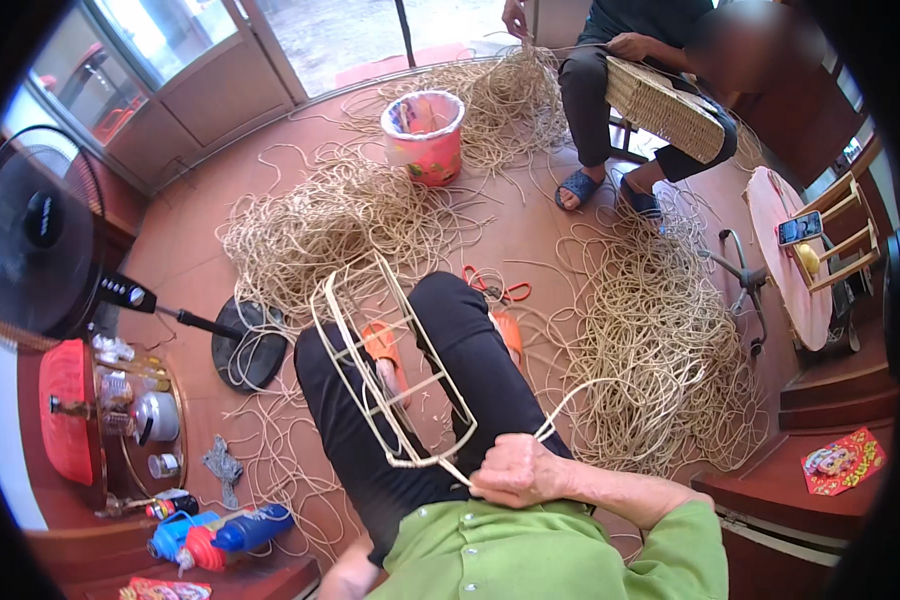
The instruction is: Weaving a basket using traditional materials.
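Head view: pale cord (456, 474) is clamped in the right hand (520, 470), the slim frame (426, 384) is seen over the thighs (485, 365), ahead-left of that grip, while the left arm's (348, 574) grip cannot be told.

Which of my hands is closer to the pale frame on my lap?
Right. The right hand is beside the near end of the pale frame; the left arm, partly visible, is farther off at the lower edge.

Green buttoned shirt (530, 548), black trousers (482, 355), 2 orange sandals (381, 342)
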`<state>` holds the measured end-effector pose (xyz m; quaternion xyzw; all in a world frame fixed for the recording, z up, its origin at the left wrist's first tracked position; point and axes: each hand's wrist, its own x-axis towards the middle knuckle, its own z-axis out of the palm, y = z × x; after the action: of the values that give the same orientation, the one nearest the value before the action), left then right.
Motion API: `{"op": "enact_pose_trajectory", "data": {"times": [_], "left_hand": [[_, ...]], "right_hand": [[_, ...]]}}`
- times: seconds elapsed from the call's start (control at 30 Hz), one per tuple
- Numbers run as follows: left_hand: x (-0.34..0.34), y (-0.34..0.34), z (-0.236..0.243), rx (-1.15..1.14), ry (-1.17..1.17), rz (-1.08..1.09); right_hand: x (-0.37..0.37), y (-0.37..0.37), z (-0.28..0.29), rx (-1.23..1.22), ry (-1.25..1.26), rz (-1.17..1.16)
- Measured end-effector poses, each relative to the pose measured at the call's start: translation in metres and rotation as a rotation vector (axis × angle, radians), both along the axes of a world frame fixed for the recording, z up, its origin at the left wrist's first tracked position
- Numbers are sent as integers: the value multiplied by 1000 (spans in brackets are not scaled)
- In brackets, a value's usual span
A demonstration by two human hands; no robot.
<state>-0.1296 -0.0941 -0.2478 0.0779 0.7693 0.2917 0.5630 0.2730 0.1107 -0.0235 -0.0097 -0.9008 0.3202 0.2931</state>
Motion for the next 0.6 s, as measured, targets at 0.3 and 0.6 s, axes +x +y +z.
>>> {"op": "enact_pose_trajectory", "data": {"times": [0.3, 0.6], "left_hand": [[-25, 64, -77, -115, -114, -41], [-20, 87, -102, -262, -192, -36]], "right_hand": [[3, 44, -7, -157, -232, 395], [-3, 94, -12, -285, -301, 427]]}}
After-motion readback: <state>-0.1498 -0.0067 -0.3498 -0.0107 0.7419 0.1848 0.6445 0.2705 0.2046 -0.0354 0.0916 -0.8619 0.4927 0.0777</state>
